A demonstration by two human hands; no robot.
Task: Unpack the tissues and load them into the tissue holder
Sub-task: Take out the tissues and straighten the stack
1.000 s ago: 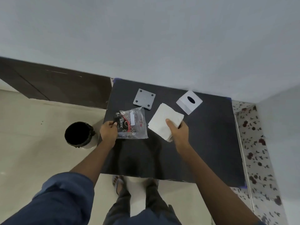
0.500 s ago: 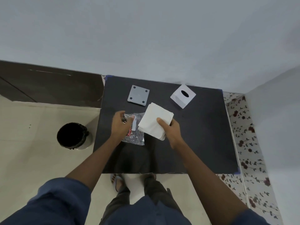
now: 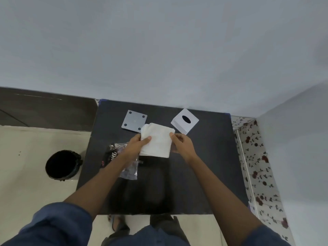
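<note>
Wrapper (image 3: 127, 167): I'm seeing it lying emptied on the black table (image 3: 204, 166), at 7 o'clock from the stack
Left hand (image 3: 136, 146): pinching the tissue stack (image 3: 157, 141) at its left edge
Right hand (image 3: 181, 143): gripping its right edge
Base plate (image 3: 134, 120): lying at 11 o'clock
Tissue holder (image 3: 185, 121): sitting at 1 o'clock

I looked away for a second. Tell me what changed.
The left hand let go of the wrapper and joined the right hand on the tissues, now gripped from both sides. The base plate and holder stayed put.
</note>
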